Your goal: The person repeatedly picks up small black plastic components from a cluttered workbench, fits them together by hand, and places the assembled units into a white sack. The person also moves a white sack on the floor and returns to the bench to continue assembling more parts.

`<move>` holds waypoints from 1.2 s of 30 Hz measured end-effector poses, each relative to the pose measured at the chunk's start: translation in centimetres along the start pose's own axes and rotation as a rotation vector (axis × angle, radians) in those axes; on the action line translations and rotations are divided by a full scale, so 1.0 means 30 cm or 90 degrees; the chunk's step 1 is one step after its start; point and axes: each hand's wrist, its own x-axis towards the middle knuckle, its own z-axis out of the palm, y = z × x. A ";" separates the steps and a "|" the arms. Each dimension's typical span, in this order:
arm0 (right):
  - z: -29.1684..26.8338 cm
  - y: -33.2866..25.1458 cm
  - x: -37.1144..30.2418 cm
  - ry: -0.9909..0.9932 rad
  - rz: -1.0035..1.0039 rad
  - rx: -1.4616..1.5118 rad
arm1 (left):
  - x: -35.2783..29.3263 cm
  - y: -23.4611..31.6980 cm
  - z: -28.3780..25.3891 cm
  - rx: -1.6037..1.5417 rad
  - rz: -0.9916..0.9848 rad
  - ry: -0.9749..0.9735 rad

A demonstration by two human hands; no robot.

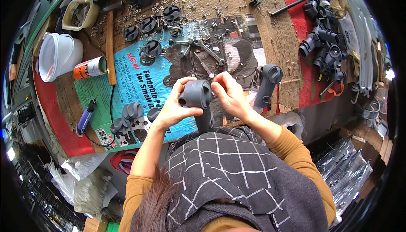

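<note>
In the middle of the head view, my left hand (169, 110) is wrapped round a dark grey plastic joint (195, 95) with a round slotted knob and a short tube pointing down toward my lap. My right hand (231, 99) is just right of the knob, thumb and fingertips pinched together; whatever lies between them is too small to make out. A similar grey joint with a tube (268, 85) rests to the right of that hand. Beyond both hands lie a metal wrench (210, 53) and a thin screwdriver-like tool (204, 65).
Nuts and screws litter the cardboard-covered bench (270, 31). Several round dark knobs (148, 25) sit at the back left, near a wooden-handled hammer (111, 54), an orange can (90, 68), a white bucket (63, 56) and a purple corded tool (86, 118). Black plastic joints (325, 42) are heaped right.
</note>
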 end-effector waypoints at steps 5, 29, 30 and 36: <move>0.023 -0.082 -0.113 -0.001 -0.214 -0.147 | -0.055 0.083 0.058 0.106 0.076 0.003; 0.023 -0.098 -0.241 -0.022 -0.120 -0.056 | 0.010 0.095 0.169 0.139 0.278 0.295; 0.021 -0.090 -0.241 0.004 -0.111 -0.071 | 0.008 0.090 0.173 0.120 0.254 0.285; 0.037 -0.079 -0.241 0.021 -0.055 -0.045 | 0.028 0.061 0.217 -0.173 0.158 0.289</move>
